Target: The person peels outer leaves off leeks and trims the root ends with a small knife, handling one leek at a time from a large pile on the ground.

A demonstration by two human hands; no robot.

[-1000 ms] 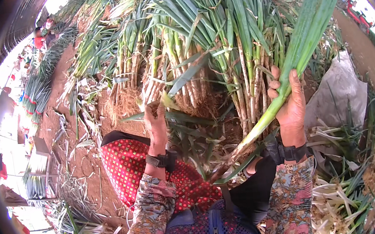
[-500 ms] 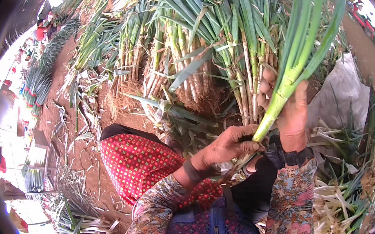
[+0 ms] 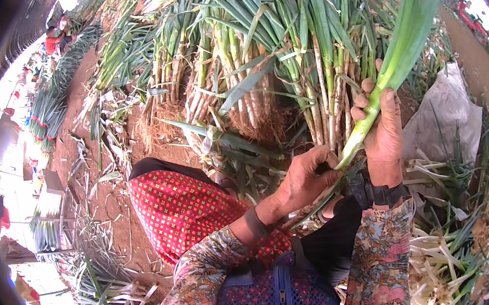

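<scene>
A large green onion (image 3: pixel 374 105) slants up to the right in front of me, its long leaves reaching the top edge. My right hand (image 3: pixel 385 130) is wrapped around the pale green part of its stalk from the right, palm up. At the lower white end, my left hand (image 3: pixel 307 177) pinches between thumb and fingers. From under the left hand a narrow green leaf strip (image 3: pixel 342 184) trails down toward my lap. The root end is hidden.
Ahead stands a row of untrimmed green onions (image 3: pixel 249 81) with brown roots. A whitish plastic sack (image 3: pixel 447 118) lies to the right, with peeled green onions (image 3: pixel 437 257) below it. A red patterned cloth (image 3: pixel 179 209) covers my left knee. More onions (image 3: pixel 126 299) lie lower left.
Both hands have shifted slightly; the right has slid a little upward with the stalk. The onion's leaves look narrower together, and a green strip now shows below my left hand.
</scene>
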